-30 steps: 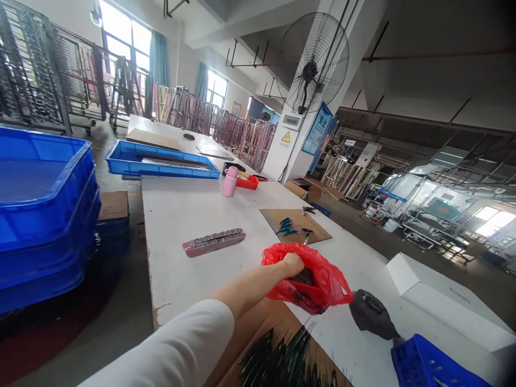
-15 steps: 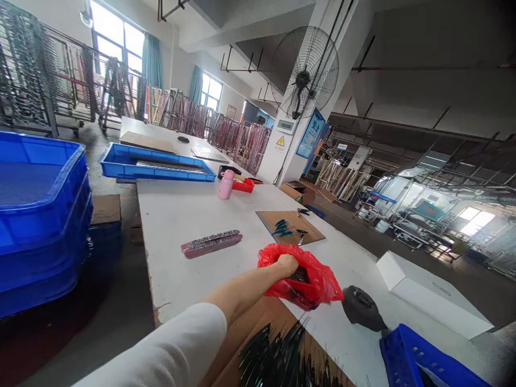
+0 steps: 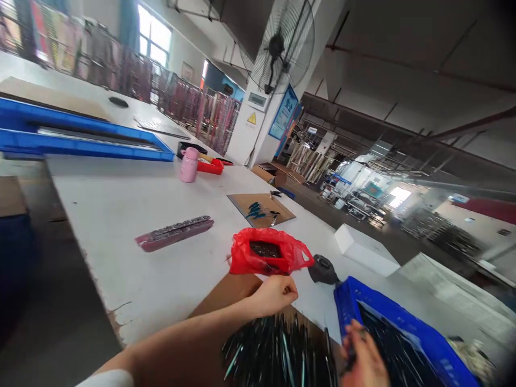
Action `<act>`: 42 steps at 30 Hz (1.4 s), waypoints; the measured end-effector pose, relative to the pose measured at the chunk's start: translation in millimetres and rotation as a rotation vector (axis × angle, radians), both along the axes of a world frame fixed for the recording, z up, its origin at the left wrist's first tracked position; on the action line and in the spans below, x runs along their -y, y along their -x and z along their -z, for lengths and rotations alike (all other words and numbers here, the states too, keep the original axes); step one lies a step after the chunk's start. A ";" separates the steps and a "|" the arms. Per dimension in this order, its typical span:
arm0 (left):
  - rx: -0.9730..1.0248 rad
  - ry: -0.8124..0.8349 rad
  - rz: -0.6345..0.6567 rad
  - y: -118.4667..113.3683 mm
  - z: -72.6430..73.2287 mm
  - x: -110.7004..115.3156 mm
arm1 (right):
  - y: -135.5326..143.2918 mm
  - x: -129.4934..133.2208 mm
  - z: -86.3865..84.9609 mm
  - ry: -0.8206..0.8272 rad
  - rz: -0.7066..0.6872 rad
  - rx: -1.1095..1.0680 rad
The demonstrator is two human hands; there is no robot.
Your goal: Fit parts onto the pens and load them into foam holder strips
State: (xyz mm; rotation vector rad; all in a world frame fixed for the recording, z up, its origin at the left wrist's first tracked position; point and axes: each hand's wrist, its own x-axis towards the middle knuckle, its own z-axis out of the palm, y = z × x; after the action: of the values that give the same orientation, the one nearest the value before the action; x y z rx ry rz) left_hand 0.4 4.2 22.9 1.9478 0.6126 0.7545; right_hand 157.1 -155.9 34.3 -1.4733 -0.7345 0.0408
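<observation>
My left hand (image 3: 276,294) is closed, its fingers curled together, just in front of the red plastic bag (image 3: 245,258). What it pinches, if anything, is too small to tell. The bag stands open, with dark small pieces (image 3: 265,249) inside. My right hand (image 3: 365,357), smeared by motion, is curled around something dark beside the blue basket (image 3: 342,301). Between my hands, many slender glossy black-green pieces (image 3: 278,349) lie bunched on brown cardboard (image 3: 226,295). More dark slender pieces (image 3: 397,349) fill the basket.
A long wrapped bundle (image 3: 175,235) lies left on the white table (image 3: 121,199). Behind the bag is a brown board (image 3: 282,209) with teal pieces. A pink bottle (image 3: 188,166), a red tray (image 3: 212,167), a dark roll (image 3: 323,269) and a white box (image 3: 365,250) stand around.
My left hand has come out of the red bag and moved toward me, above the slender pieces. My right hand has come into view by the basket. The view has swung right.
</observation>
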 end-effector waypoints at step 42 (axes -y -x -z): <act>0.485 0.684 0.302 0.9 3.5 39.8 | 52.1 -14.5 61.8 0.384 -0.258 -0.039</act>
State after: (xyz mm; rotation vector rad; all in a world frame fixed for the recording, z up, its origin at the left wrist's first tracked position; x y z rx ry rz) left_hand -0.5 -35.6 19.4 1.1355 0.2199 0.6743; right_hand 105.1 -141.4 -27.6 -1.7251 -0.9159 0.4269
